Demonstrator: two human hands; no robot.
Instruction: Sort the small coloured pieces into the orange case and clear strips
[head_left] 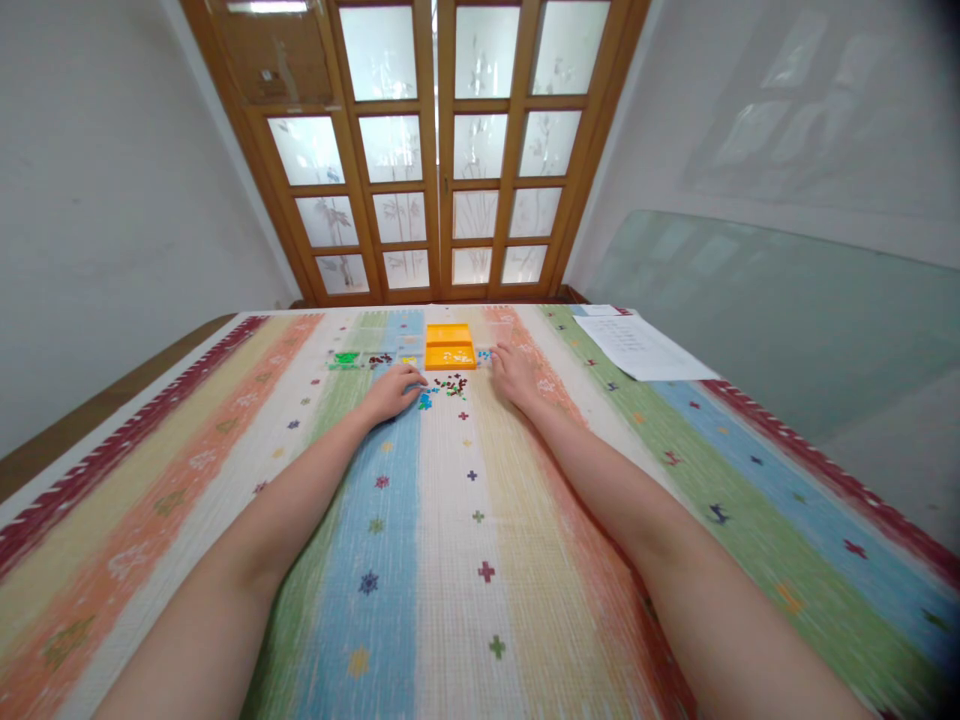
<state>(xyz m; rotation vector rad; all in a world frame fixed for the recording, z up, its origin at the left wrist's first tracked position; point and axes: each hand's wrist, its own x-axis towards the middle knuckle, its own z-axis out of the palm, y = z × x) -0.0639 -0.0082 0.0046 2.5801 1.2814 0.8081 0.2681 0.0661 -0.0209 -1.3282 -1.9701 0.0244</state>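
My left hand (394, 393) rests on the cloth with its fingers loosely apart, fingertips beside a cluster of blue pieces (425, 401). Just right of them lies a loose pile of small dark red and green pieces (452, 386). My right hand (514, 375) is at a small clear box with blue pieces (484, 357), its fingertips drawn together at the box's right side. Whatever those fingers may hold is too small to make out. Between and beyond both hands an orange-yellow case (450, 336) lies open, with whitish pieces (457, 357) in its near half.
Left of the case stand clear boxes holding green pieces (346, 358), dark red pieces (380, 359) and yellow pieces (409, 360). A written paper sheet (637, 345) lies at the back right. The striped tablecloth (442, 600) covers the table, and wooden glazed doors (442, 180) stand behind it.
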